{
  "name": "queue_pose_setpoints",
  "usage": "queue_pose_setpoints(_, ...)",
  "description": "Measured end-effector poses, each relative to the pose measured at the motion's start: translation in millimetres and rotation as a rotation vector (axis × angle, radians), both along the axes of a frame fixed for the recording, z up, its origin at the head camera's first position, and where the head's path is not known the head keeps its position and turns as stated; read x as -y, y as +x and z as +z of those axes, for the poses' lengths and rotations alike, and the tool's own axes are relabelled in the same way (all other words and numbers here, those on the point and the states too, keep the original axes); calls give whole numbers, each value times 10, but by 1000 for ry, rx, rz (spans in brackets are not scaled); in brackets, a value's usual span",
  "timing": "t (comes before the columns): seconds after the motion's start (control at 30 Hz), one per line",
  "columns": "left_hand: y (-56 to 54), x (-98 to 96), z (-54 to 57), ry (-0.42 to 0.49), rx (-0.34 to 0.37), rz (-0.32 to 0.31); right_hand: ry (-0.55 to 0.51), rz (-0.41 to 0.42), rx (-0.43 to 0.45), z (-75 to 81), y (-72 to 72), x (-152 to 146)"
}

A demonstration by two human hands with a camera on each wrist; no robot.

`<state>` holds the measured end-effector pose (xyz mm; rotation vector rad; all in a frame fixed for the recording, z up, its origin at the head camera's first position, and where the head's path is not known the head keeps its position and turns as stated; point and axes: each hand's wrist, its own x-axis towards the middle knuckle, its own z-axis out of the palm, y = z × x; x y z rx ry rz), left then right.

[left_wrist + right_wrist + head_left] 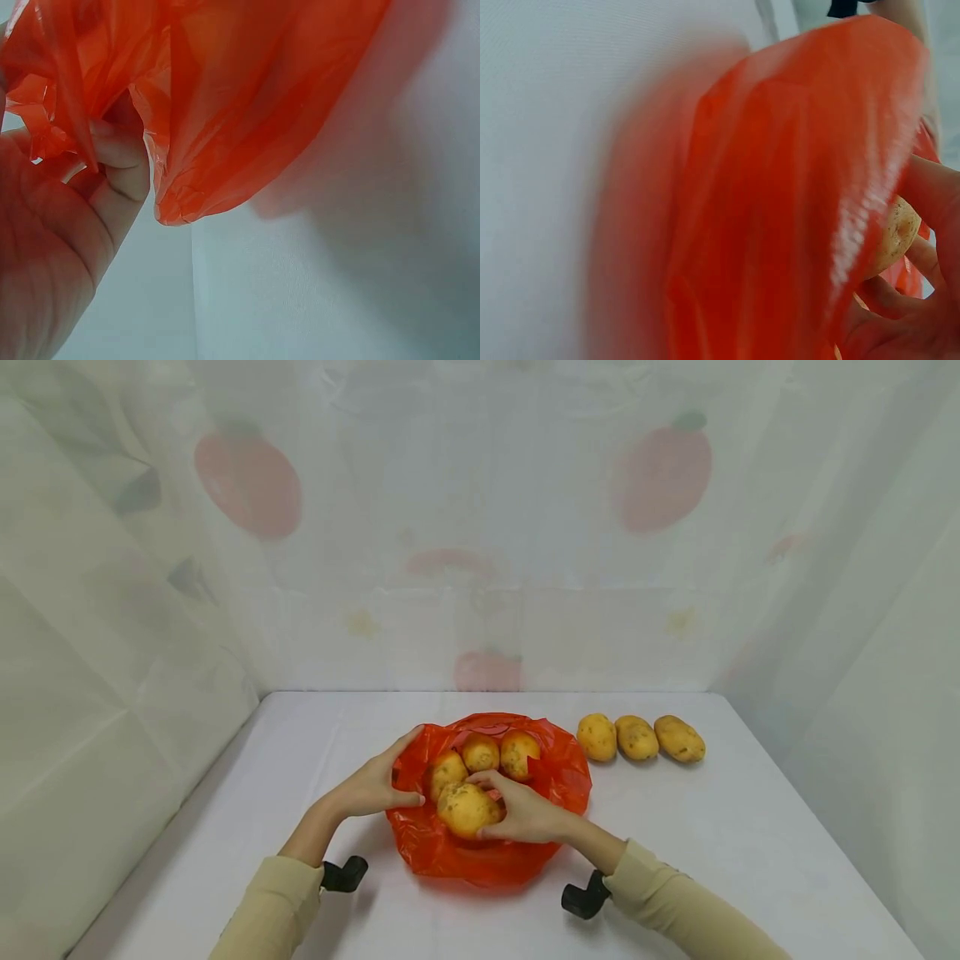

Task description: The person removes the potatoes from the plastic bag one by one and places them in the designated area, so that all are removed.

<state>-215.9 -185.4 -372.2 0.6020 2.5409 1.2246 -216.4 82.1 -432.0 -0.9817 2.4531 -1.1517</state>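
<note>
Three loose potatoes (637, 738) in a row on the worktop (735, 827), just right of the red bag (480, 862). Bag sits mid-worktop, mouth up, bagged potatoes (481, 752) showing inside. Right hand (531, 812): fingers curled round one held potato (462, 811), within the bag's mouth, near side. Can't tell if it rests on anything below. Left hand (375, 787): fingers gripping film at the bag's left rim.

Handling, my read: potato is firm, dense for its size, no give; roundish, so it may roll or slip in a loose hold. Not fragile, could bruise if dropped. Best taken across the middle, thumb opposing fingers. Bag is thin limp film, light, slick, likely to tear at a single pinch point; gather a fold of rim instead.
</note>
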Motion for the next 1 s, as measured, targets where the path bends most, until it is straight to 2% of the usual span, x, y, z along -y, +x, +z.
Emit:
queue_pose_setpoints(0.23,-24,9,-39,-17,-17,-11,-15,-50,3,120,6,-92)
queue_pose_setpoints(0.47,-168,78,-276,-9,-33,10,-42,-75,-16,212,24,-194)
queue_pose_setpoints(0.57,-206,105,-335,-7,-23,14,-46,-95,-21,256,33,-239)
queue_pose_setpoints(0.87,-199,118,-337,8,-13,16,-61,-160,-74,351,52,-428)
queue_pose_setpoints(1.0,-195,119,-332,7,-20,16,-98,-177,-47,391,52,-521)
